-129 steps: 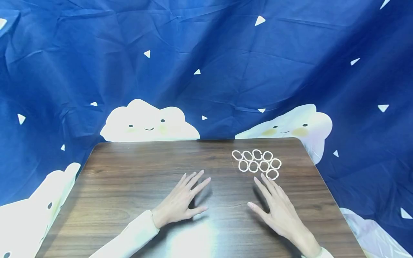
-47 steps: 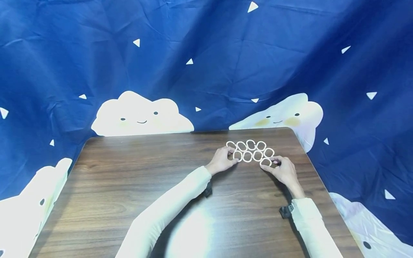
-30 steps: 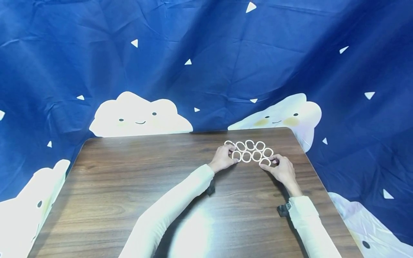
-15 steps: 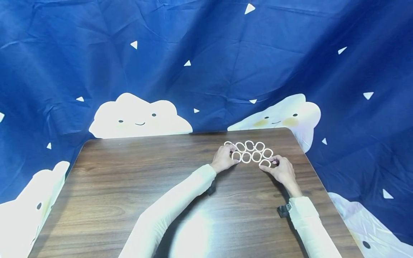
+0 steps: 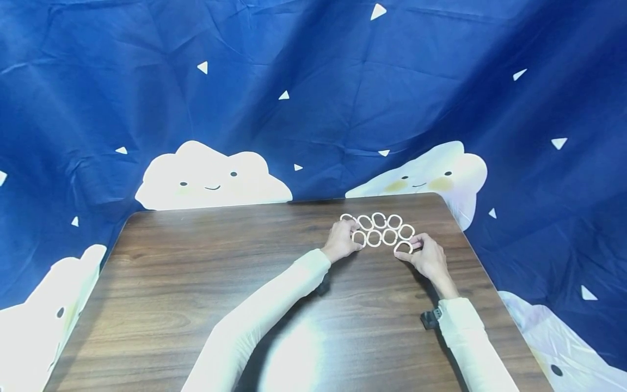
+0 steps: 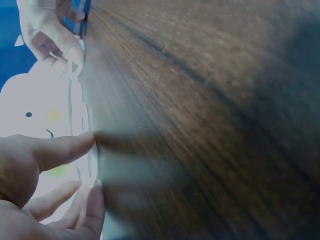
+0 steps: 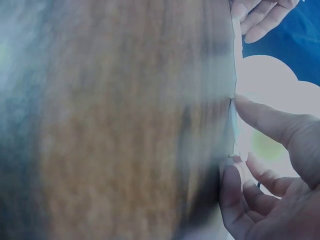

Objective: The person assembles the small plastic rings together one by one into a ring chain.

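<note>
Several white oval rings, each apparently with a small gap like a chain link, lie in two touching rows at the table's far right. My left hand (image 5: 340,240) pinches the left end of the lower row, thumb and fingers about one ring (image 5: 359,246); its fingers partly cover the upper-left ring (image 5: 349,215). At the lower right end, my right hand (image 5: 429,258) pinches another ring (image 5: 403,243) between thumb and finger. Both wrist views look low along the tabletop, with the left hand (image 6: 55,185) and right hand (image 7: 275,160) at the rings' edge.
The dark wood-grain table (image 5: 196,272) has rounded far corners. A blue curtain (image 5: 313,109) with white clouds and triangles hangs behind and beside it. Black wrist cameras (image 5: 429,320) sit beneath the white sleeves (image 5: 264,310).
Earlier, both hands lay spread over the table, nearer. They have since reached forward to the rings and grip both ends. During the last second the rings and hands have barely shifted.
</note>
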{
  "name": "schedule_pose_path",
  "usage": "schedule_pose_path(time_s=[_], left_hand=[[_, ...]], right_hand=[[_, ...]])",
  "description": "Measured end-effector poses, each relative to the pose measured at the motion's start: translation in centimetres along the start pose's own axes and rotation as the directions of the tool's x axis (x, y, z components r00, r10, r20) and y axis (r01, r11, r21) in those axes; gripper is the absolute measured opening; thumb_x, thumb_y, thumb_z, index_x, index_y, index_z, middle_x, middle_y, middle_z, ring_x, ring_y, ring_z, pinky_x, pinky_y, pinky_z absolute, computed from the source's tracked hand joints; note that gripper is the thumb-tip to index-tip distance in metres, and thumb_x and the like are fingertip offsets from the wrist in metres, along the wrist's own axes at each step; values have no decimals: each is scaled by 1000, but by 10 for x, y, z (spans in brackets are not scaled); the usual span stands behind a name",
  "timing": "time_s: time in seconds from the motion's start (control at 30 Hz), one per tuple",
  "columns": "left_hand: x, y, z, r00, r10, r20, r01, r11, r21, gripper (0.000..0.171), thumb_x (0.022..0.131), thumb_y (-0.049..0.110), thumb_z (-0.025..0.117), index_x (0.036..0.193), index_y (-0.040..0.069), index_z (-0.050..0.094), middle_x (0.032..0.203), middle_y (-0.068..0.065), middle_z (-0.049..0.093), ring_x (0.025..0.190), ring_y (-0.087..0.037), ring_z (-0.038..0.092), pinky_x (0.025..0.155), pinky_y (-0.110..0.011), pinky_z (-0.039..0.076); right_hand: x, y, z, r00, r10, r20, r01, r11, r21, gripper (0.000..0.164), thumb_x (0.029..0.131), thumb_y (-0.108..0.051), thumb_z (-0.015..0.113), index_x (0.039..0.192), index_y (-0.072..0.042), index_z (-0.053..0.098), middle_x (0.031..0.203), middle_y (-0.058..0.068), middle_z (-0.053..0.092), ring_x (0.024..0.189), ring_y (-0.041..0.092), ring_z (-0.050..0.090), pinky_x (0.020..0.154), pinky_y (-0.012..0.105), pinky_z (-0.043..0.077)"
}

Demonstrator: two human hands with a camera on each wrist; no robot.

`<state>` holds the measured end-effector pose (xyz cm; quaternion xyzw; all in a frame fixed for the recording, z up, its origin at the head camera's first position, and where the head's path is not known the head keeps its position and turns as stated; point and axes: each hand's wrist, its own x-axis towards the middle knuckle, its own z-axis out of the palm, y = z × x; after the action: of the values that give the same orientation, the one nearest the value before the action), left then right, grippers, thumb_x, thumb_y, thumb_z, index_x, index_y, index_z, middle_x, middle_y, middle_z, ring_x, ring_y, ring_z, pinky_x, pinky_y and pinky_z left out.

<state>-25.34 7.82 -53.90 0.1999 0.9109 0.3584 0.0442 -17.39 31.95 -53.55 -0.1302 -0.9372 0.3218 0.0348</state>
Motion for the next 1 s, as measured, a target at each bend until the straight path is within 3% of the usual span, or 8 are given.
schedule_pose_path(time_s=[0.2,0.33,0.67,0.87,1.0], left_hand=[[-2,1,-3,997,-74,35,76,997,-35,54,75,18,95,122,3,74,106,-9,75,96,-19,66,88,-27,56],[-3,0,-4,995,-90,42,92,994,-55,52,74,20,96,119,4,74,97,-8,69,87,-16,56,80,-25,51],[-11,-3,-3,998,-41,53,41,999,-5,52,77,22,94,118,8,64,93,-3,77,89,-18,66,86,-28,54],[-17,-5,-6,997,-56,61,60,996,-73,53,75,18,95,117,5,67,93,-6,78,85,-15,67,84,-24,54],[-18,-5,-10,994,-81,79,91,988,-121,54,74,18,95,119,5,69,94,-7,78,80,-11,66,81,-22,55]], right_hand=[[1,-1,0,997,-64,38,65,998,-21,55,81,-37,90,125,-12,70,99,11,71,92,29,62,76,35,43],[0,-1,-1,998,-55,44,56,998,-14,51,81,-37,89,122,-11,72,94,10,70,87,25,60,76,32,42],[-3,2,-1,1000,-15,16,16,1000,-4,54,80,-41,90,119,-9,72,99,12,72,93,28,63,80,35,45],[-6,4,-3,999,-36,22,35,998,50,44,89,-36,83,117,-4,72,99,16,76,68,9,65,72,26,50],[-8,3,-5,999,-31,39,27,994,108,31,97,-25,72,117,-2,72,100,19,77,63,2,64,59,21,59]])
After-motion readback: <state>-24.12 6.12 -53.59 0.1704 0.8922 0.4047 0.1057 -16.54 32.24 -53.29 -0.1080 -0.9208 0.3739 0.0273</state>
